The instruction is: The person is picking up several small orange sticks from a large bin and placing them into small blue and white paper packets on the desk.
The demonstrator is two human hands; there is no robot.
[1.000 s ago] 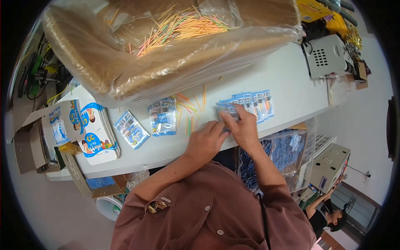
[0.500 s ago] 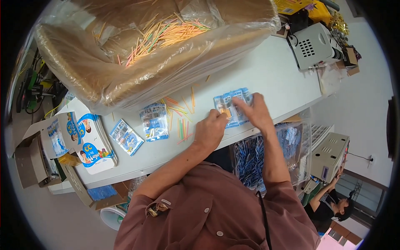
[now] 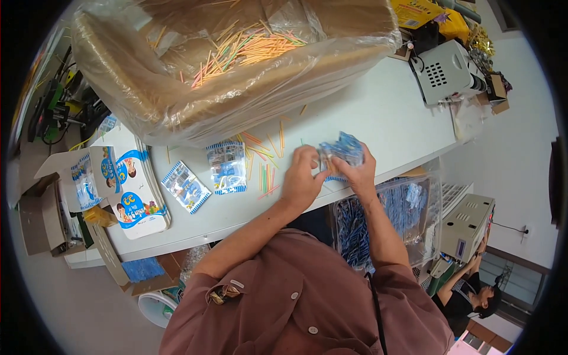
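Note:
Near the table's front edge, my right hand (image 3: 360, 173) grips a bunched blue-and-clear plastic packet (image 3: 342, 149), thumb across its front. Beside the packet's left edge is my left hand (image 3: 300, 177), its fingers curled; what they hold, if anything, is hidden. A short green tip shows just above those fingers. Part of a blue-striped packet lies beneath the right hand. To the left, loose coloured thin sticks (image 3: 265, 177) are scattered on the white table (image 3: 378, 100). Further left lie a filled-looking flat packet (image 3: 228, 168) and a tilted blue-and-white packet (image 3: 186, 187).
A large plastic-lined carton (image 3: 236, 89) with many coloured sticks stands at the back. Printed white cards (image 3: 139, 207) and opened cardboard boxes (image 3: 44, 219) are at left. A grey perforated device (image 3: 441, 71) sits back right. Below the edge, a clear bin (image 3: 387, 219) holds blue packets. A co-worker (image 3: 467, 302) is at right.
My right hand has closed on the packet and bunched it upward. The left hand's fingers have shifted up beside its left edge. The whole view has shifted slightly.

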